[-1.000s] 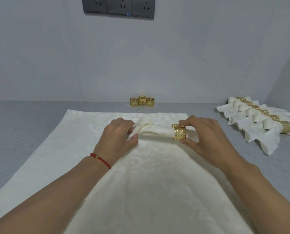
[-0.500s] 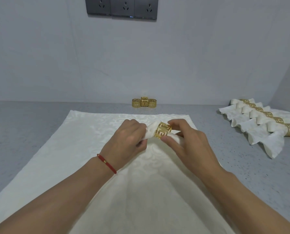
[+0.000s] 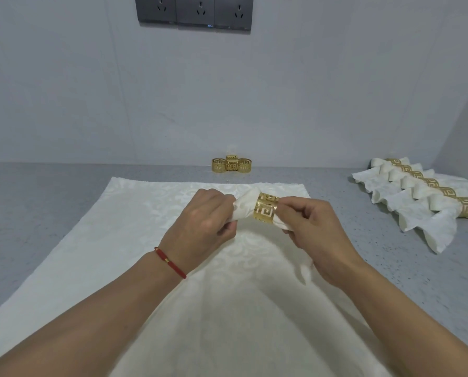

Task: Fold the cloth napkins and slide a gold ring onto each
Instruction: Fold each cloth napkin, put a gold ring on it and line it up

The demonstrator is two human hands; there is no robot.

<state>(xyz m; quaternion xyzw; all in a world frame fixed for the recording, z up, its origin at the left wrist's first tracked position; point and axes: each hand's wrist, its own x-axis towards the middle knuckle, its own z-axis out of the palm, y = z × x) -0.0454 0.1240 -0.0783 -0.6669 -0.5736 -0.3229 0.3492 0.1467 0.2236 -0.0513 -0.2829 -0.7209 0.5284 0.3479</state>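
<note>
A white cloth napkin (image 3: 243,208) is gathered into a bunch, lifted above other white cloth (image 3: 134,213) spread on the grey counter. My left hand (image 3: 202,221) grips the napkin's bunched left end. A gold ring (image 3: 265,210) with a cut-out key pattern sits around the napkin, right of my left hand. My right hand (image 3: 309,227) pinches the ring's right edge, with the napkin's other end running under its fingers. The rest of the napkin hangs down below my right hand.
Three spare gold rings (image 3: 231,165) stand in a cluster at the back by the wall. Several folded napkins with rings (image 3: 423,197) lie in a row at the right. Grey wall sockets (image 3: 194,10) are above.
My right hand has slid the gold ring leftward along the bunched napkin, from its right end to close by my left hand. Both hands have risen a little.
</note>
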